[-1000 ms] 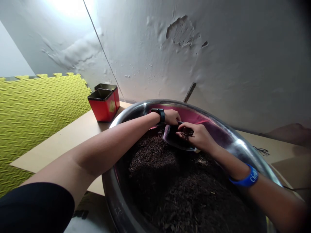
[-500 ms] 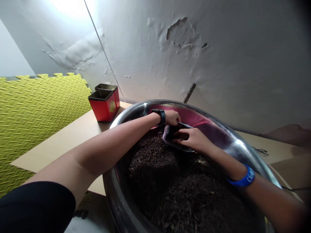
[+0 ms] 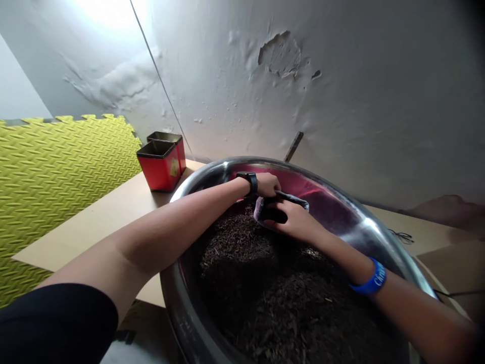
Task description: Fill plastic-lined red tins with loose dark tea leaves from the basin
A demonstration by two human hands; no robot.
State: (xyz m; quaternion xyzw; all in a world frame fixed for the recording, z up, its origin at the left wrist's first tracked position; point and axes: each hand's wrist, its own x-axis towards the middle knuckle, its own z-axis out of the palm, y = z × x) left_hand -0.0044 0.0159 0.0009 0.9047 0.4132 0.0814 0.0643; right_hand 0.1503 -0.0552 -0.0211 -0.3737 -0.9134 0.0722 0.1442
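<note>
A large steel basin with a pink reflection on its far wall holds a heap of dark loose tea leaves. My left hand, with a black watch at the wrist, is closed on the rim of a small silvery pouch lying on the leaves at the far side. My right hand, with a blue wristband further back, has its fingers pushed into the pouch's dark mouth; the fingertips are hidden inside.
Two red square tins with open tops stand on the beige table left of the basin. Yellow foam matting covers the left. A peeling white wall rises just behind. A thin cable lies at right.
My right hand, which held a pinch of leaves above the pouch, has moved down and left into its opening. The left hand has stayed on the pouch rim.
</note>
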